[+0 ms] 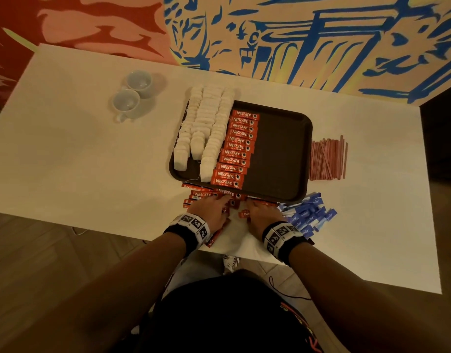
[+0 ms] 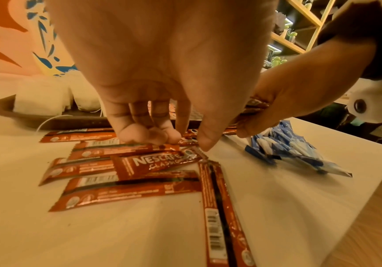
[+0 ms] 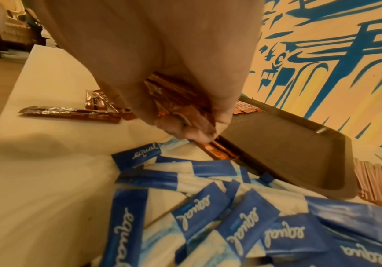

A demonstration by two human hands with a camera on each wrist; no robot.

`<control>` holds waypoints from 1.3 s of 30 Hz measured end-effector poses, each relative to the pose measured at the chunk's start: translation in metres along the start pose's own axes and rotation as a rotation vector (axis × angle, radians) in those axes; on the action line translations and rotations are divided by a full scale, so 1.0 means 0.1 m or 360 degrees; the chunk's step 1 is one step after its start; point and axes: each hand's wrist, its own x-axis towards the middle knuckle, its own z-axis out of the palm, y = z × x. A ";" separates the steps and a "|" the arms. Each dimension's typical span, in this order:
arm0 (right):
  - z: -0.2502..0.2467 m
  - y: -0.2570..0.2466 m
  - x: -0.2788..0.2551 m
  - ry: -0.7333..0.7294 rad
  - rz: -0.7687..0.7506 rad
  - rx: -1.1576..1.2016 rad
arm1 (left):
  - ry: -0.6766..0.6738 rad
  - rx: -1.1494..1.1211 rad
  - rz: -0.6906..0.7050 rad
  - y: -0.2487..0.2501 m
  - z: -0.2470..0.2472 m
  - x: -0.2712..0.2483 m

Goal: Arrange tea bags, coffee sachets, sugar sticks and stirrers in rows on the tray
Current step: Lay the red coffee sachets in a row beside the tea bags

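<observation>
A dark brown tray (image 1: 283,149) holds rows of white tea bags (image 1: 206,128) on its left and one column of red coffee sachets (image 1: 239,146) beside them. Loose coffee sachets (image 2: 126,193) lie on the table in front of the tray. My left hand (image 2: 192,140) is down on them, fingers curled, thumb and forefinger pinching the end of one sachet (image 2: 189,140). My right hand (image 3: 197,133) grips a small bundle of coffee sachets (image 3: 178,101) just off the tray's near edge. Blue sugar sticks (image 3: 220,207) are heaped under and right of it. Pink stirrers (image 1: 327,159) lie right of the tray.
Two pale cups (image 1: 132,95) stand at the back left of the white table (image 1: 79,161). The tray's right half (image 3: 288,144) is bare. A painted wall (image 1: 321,34) runs close behind the table, and the table's near edge is right below my wrists.
</observation>
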 end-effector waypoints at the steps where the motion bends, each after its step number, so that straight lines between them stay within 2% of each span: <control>1: 0.01 -0.01 0.00 -0.0010 -0.0034 0.0009 | -0.0005 0.0002 0.0000 -0.01 -0.01 -0.01; 7: -0.02 -0.07 0.02 -0.0032 -0.0154 0.0059 | -0.0007 -0.0098 -0.0016 -0.19 -0.03 -0.09; 14: -0.08 -0.09 0.14 0.0081 -0.0087 -0.0110 | 0.0036 -0.0316 -0.0181 -0.56 -0.09 -0.17; 16: -0.09 -0.10 0.17 0.0044 -0.0114 -0.0174 | 0.0036 -0.0320 -0.0140 -0.62 -0.10 -0.20; 18: -0.11 -0.11 0.20 0.0033 -0.0133 -0.0218 | 0.0041 -0.0268 0.0003 -0.61 -0.08 -0.25; 20: -0.11 -0.12 0.22 0.0038 -0.0138 -0.0249 | -0.0044 -0.0166 0.0126 -0.54 -0.04 -0.31; 24: -0.14 -0.15 0.25 0.0024 -0.0169 -0.0224 | -0.0318 0.0108 0.0199 -0.34 0.08 -0.39; 32: -0.30 -0.20 0.21 0.0044 -0.0187 -0.0014 | -0.0360 0.0096 0.0095 -0.37 0.16 -0.40; 36: -0.28 -0.31 0.25 -0.0004 -0.0168 0.0291 | -0.0222 -0.0008 0.0076 -0.47 0.16 -0.46; 39: -0.23 -0.39 0.27 -0.0014 -0.0161 0.0306 | -0.0071 -0.0088 0.0097 -0.58 0.16 -0.47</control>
